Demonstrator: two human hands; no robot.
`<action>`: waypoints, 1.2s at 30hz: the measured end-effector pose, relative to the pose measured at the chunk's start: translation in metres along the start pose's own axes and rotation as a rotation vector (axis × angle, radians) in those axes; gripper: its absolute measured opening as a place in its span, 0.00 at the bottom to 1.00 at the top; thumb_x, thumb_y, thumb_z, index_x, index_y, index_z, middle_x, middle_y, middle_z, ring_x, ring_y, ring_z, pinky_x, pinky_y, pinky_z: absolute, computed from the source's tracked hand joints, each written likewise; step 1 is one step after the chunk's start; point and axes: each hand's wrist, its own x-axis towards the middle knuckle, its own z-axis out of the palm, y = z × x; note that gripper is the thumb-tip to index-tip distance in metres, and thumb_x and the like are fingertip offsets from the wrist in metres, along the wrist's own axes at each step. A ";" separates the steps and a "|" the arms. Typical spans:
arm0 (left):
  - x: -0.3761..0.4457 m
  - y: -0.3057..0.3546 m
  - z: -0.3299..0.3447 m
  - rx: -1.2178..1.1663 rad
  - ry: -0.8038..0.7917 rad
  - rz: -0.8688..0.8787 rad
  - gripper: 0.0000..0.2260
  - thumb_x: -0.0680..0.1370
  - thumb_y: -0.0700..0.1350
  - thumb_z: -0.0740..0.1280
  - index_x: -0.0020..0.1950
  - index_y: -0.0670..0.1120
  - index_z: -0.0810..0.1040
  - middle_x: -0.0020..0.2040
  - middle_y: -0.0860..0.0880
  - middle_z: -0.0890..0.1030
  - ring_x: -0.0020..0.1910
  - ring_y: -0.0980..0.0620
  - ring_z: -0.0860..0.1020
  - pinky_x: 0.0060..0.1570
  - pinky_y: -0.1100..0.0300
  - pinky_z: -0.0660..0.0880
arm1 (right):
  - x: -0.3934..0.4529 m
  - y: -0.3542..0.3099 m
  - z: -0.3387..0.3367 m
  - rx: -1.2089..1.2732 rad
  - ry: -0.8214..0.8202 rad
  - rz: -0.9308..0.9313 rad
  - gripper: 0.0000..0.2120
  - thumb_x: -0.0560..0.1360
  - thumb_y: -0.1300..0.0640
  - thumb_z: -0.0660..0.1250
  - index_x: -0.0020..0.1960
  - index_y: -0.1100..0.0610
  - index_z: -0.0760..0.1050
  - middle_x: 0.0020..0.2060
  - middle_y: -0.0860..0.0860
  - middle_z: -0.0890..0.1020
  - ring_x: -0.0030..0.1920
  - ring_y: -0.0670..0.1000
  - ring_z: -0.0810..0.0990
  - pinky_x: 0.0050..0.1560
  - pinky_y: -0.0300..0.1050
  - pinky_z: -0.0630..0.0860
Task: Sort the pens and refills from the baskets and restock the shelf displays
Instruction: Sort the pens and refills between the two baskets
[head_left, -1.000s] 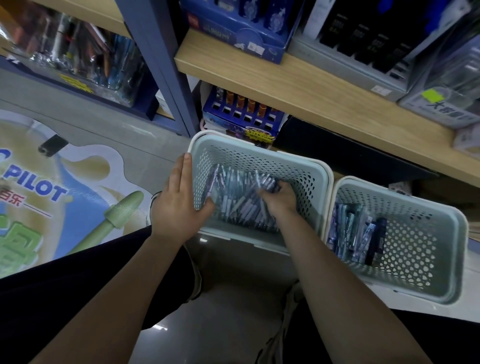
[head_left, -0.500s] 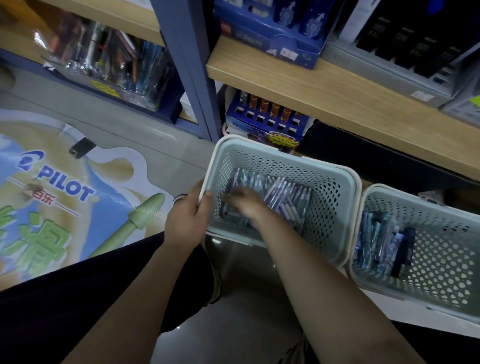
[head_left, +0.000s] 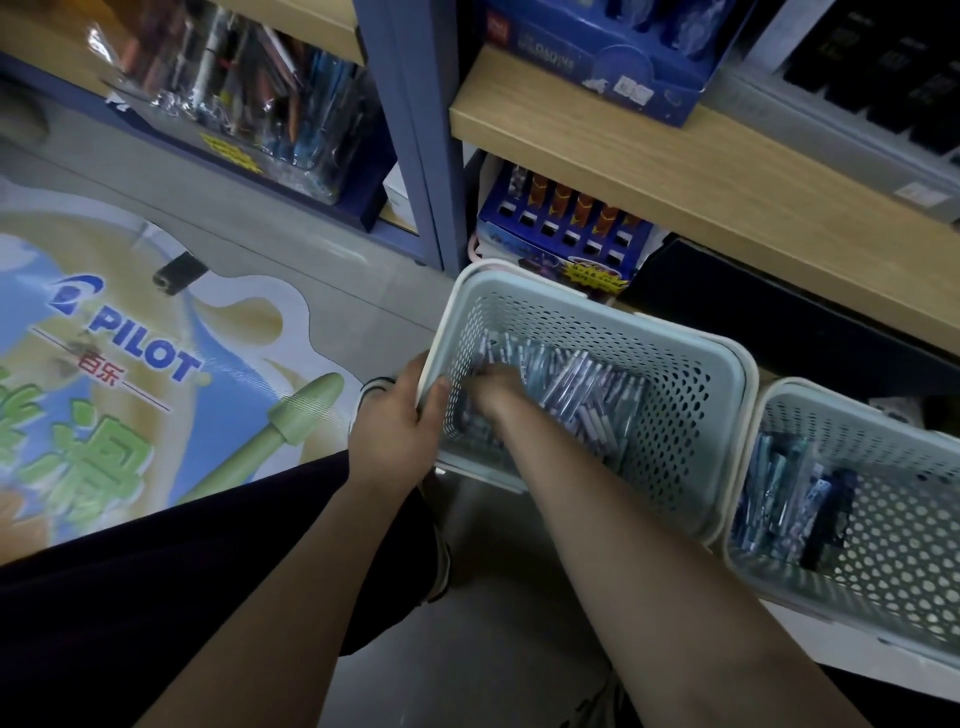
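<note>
Two pale green plastic baskets with holes in their walls are set side by side on the floor, below a light wooden shelf (head_left: 675, 171). The left basket (head_left: 691, 415) is held at its near corner by the left hand (head_left: 397, 421). The thumb is hooked over the white rim and the fingers are curled round the outside wall. It is probably held this way so it stays put while it is searched.

The right hand (head_left: 493, 389) is pushed down into the heap of clear-wrapped pens and refills (head_left: 582, 395) in that basket. Its fingers are buried in the heap, so it cannot be told whether anything is pinched or how far they are spread.

The right basket (head_left: 883, 545) is touched by no hand. A smaller bunch of wrapped pens (head_left: 769, 493) is leaned against its left wall, perhaps as a sorted group. The pens are too many and too blurred to be counted.

Behind the baskets, one blue cardboard display box with orange slots (head_left: 566, 228) is stood under the shelf. Another blue display box (head_left: 602, 57) is seen on the shelf.
</note>
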 end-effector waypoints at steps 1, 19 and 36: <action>0.000 0.000 0.000 -0.005 0.001 0.003 0.29 0.77 0.66 0.50 0.72 0.54 0.71 0.47 0.45 0.83 0.48 0.40 0.79 0.48 0.44 0.77 | -0.001 -0.002 0.002 -0.025 0.006 0.008 0.15 0.80 0.58 0.65 0.64 0.62 0.77 0.57 0.59 0.83 0.50 0.58 0.84 0.47 0.48 0.82; -0.002 0.002 0.001 0.011 0.037 0.046 0.25 0.79 0.60 0.54 0.71 0.50 0.73 0.44 0.42 0.83 0.45 0.38 0.79 0.45 0.47 0.76 | -0.004 0.010 -0.016 0.329 -0.110 -0.010 0.02 0.75 0.63 0.73 0.44 0.60 0.81 0.42 0.60 0.85 0.45 0.60 0.85 0.54 0.59 0.82; 0.002 0.070 0.019 0.011 -0.057 0.467 0.09 0.76 0.44 0.74 0.55 0.43 0.84 0.46 0.46 0.82 0.41 0.51 0.79 0.44 0.55 0.78 | -0.083 0.040 -0.124 0.535 -0.175 -0.212 0.10 0.77 0.63 0.71 0.55 0.68 0.78 0.44 0.57 0.85 0.43 0.53 0.85 0.43 0.43 0.81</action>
